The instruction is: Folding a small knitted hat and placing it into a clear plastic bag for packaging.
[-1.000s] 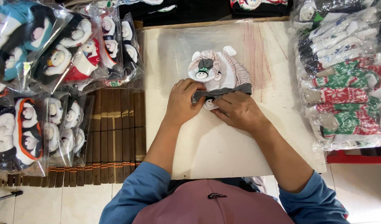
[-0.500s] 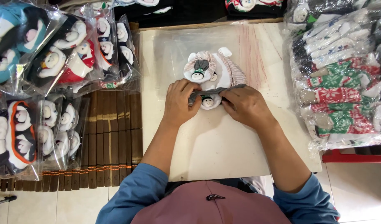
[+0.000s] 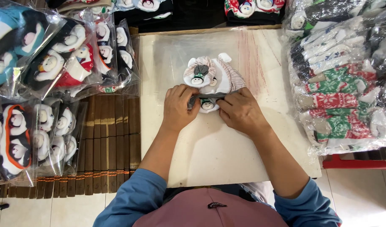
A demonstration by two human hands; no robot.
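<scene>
Two hands work at the middle of a pale board [image 3: 226,155]. Left hand [image 3: 179,107] is curled, fingers pinching the left end of a dark grey sock [image 3: 210,96] that has a small white animal face on it. Right hand [image 3: 242,112] pinches the right end of the same sock, knuckles bent, palm low to the board. The sock lies stretched between both grips, just below and touching a small pile of novelty socks [image 3: 212,75], striped and pale, with similar faces.

Risks, as judged:
- Uneven pull from either side could twist the sock, so that it folds crooked.
- The pile sits touching the held sock; a tug toward the body may drag or topple it.
- A clear plastic sheet [image 3: 172,54] lies under the pile; it looks slippery, so the pile could slide.
- Bagged socks [image 3: 344,84] crowd the right edge and more bagged pairs [image 3: 62,63] the left; an elbow sweep could knock them.
</scene>
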